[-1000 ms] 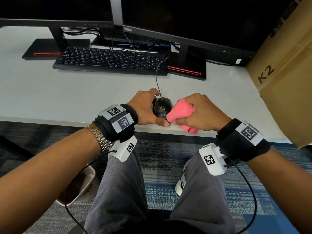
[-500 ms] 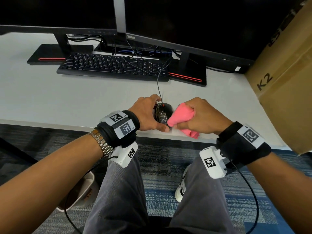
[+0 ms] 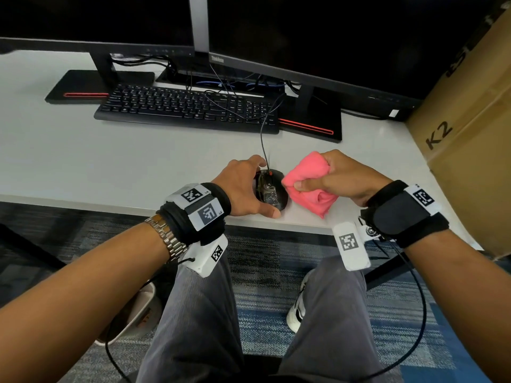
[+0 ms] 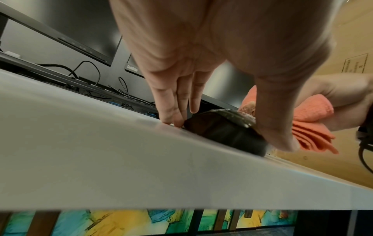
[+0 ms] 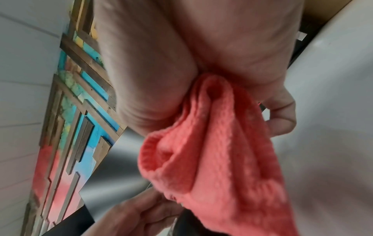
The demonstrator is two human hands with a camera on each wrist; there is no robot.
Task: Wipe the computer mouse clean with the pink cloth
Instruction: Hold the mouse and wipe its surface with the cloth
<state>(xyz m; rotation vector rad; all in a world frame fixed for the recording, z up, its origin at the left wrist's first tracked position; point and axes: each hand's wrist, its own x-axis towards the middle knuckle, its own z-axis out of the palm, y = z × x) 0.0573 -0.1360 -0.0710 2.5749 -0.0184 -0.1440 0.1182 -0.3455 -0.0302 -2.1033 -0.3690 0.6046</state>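
A black wired computer mouse with a smeared, shiny top sits near the front edge of the white desk. My left hand grips it from the left, fingers on its far side and thumb at its near right side. My right hand holds the bunched pink cloth just right of the mouse, lifted slightly, with its left edge at the mouse's right side. Whether the cloth touches the mouse is unclear.
A black keyboard lies behind the mouse, and the mouse cable runs back to it. Two dark monitors on black stands fill the rear. A large cardboard box stands at the right.
My right hand has lifted the cloth off the mouse's top and drawn it up and to the right. The left hand has kept its grip on the mouse.
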